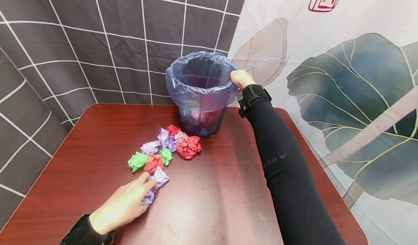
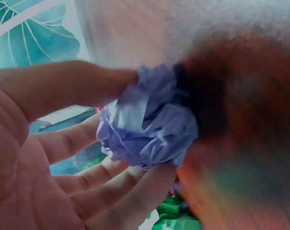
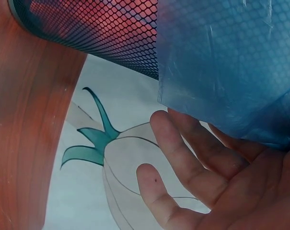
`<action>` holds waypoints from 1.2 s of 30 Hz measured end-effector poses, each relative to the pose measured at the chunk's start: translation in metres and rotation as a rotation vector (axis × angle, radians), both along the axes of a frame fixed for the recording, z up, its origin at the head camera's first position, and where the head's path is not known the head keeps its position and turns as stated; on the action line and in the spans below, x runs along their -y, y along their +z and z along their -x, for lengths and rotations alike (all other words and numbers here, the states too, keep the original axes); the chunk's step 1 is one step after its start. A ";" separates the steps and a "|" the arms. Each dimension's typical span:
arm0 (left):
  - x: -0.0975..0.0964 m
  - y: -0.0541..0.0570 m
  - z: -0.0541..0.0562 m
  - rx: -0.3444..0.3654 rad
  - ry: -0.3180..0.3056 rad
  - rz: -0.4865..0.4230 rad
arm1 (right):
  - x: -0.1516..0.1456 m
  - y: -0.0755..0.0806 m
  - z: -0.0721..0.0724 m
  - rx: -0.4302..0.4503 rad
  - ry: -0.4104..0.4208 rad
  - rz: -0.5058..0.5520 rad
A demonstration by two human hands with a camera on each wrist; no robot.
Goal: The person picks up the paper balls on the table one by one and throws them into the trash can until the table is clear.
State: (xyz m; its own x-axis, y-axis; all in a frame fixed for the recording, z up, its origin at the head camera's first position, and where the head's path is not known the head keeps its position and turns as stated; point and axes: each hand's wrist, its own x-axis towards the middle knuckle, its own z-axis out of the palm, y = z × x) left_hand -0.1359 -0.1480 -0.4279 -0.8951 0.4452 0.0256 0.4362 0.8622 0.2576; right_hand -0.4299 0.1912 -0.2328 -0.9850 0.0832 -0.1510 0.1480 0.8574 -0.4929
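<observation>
Left hand [image 1: 122,203] pinches crumpled purple paper [image 2: 147,132]; right hand [image 1: 242,79] grips bin [image 1: 200,122].

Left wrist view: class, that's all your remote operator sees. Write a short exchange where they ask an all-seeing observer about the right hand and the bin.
Operator: I see the left hand holding a crumpled purple paper. Where is the right hand?
Observer: In the head view, the right hand is at the right side of the bin's rim.
Operator: Is the bin lined?
Observer: Yes, a translucent blue bag folds over the rim.
</observation>
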 end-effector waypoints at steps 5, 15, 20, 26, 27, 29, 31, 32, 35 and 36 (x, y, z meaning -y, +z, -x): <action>0.001 0.003 0.004 -0.012 0.002 -0.031 | 0.000 -0.001 0.001 -0.010 0.007 0.001; 0.003 0.022 0.015 -0.215 -0.038 -0.116 | 0.001 -0.005 0.000 -0.031 -0.019 0.009; 0.001 0.039 0.032 -0.305 -0.074 -0.191 | -0.001 -0.004 0.000 -0.028 0.005 0.023; -0.004 0.074 0.066 -0.422 -0.102 -0.326 | 0.000 -0.003 -0.002 -0.030 0.004 0.013; -0.005 0.080 0.072 -0.450 -0.107 -0.345 | 0.000 -0.003 -0.003 -0.031 0.006 0.020; -0.009 0.094 0.085 -0.501 -0.110 -0.378 | 0.000 -0.003 -0.003 -0.030 0.012 0.035; -0.013 0.108 0.097 -0.535 -0.104 -0.411 | 0.001 -0.003 -0.003 -0.029 0.016 0.038; -0.016 0.115 0.104 -0.550 -0.100 -0.430 | 0.001 -0.003 -0.003 -0.028 0.014 0.040; -0.025 0.136 0.123 -0.589 -0.086 -0.483 | 0.001 -0.003 -0.003 -0.028 -0.004 0.042; -0.028 0.142 0.130 -0.598 -0.081 -0.499 | 0.000 -0.003 -0.003 -0.026 -0.006 0.035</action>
